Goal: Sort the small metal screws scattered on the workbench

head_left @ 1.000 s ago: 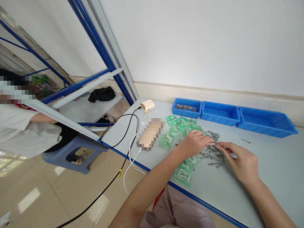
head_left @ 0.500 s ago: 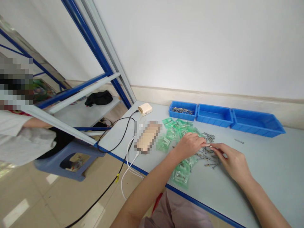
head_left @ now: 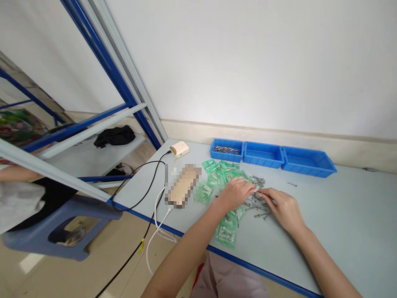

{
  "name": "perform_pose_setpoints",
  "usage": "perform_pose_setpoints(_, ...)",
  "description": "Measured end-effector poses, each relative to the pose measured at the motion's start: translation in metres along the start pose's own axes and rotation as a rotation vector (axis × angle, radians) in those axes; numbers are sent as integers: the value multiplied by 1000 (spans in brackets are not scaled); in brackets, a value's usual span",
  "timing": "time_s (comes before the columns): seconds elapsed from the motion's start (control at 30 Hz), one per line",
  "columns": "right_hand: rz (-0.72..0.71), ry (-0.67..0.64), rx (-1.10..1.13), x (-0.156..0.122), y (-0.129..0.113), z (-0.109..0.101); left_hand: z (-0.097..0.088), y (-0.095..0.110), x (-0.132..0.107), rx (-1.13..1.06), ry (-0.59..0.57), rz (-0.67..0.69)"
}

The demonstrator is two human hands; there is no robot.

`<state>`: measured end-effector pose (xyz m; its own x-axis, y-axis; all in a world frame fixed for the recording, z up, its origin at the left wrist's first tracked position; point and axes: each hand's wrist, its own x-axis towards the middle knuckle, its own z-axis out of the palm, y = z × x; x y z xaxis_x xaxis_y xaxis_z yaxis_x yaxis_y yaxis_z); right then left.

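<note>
Three blue bins (head_left: 263, 154) in row along back edge of surface (head_left: 341, 207), under white wall; leftmost one at 11 o'clock has metal pins in it. Small beige charger box (head_left: 179, 148) at 10 o'clock corner, black cable (head_left: 145, 182) and white cable (head_left: 156, 219) trailing off near edge. Blurred tan slab (head_left: 182, 191) just beside them. Blue-grey rack (head_left: 102, 111) off at 9 o'clock, black bag (head_left: 114, 135) on its shelf. Blue stool (head_left: 56, 231) on floor around 8 o'clock, someone's sleeve (head_left: 17, 203) near it.
</note>
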<state>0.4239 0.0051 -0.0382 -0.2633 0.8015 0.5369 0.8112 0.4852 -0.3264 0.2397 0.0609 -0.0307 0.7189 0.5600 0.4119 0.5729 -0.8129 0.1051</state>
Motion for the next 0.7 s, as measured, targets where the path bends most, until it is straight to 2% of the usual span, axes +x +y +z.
perform_pose_setpoints(0.1, 70, 15, 70, 1, 1, 3, -1, -3, 0, -19, 65, -46)
perform_pose_setpoints(0.2, 171, -9, 121, 18, -1, 4, -3, -13, 1, -41, 151, -177)
perform_pose_setpoints(0.27, 205, -54, 93, 45, -5, 4, -5, -21, 2, -46, 202, -282)
perform_pose_setpoints(0.37, 236, -36, 17, 105, -11, 5, -6, -32, 1, -60, 247, -411)
perform_pose_setpoints(0.47, 256, 16, -31, 164, -15, 6, -5, -39, -1, -68, 251, -473)
perform_pose_setpoints(0.53, 269, 63, -36, 186, -18, 2, -4, -40, -3, -60, 236, -476)
perform_pose_setpoints(0.6, 235, 83, -33, 188, -20, -8, -3, -40, -3, -49, 216, -454)
perform_pose_setpoints(0.7, 140, -35, -76, 157, -22, -27, 0, -37, -1, -24, 184, -390)
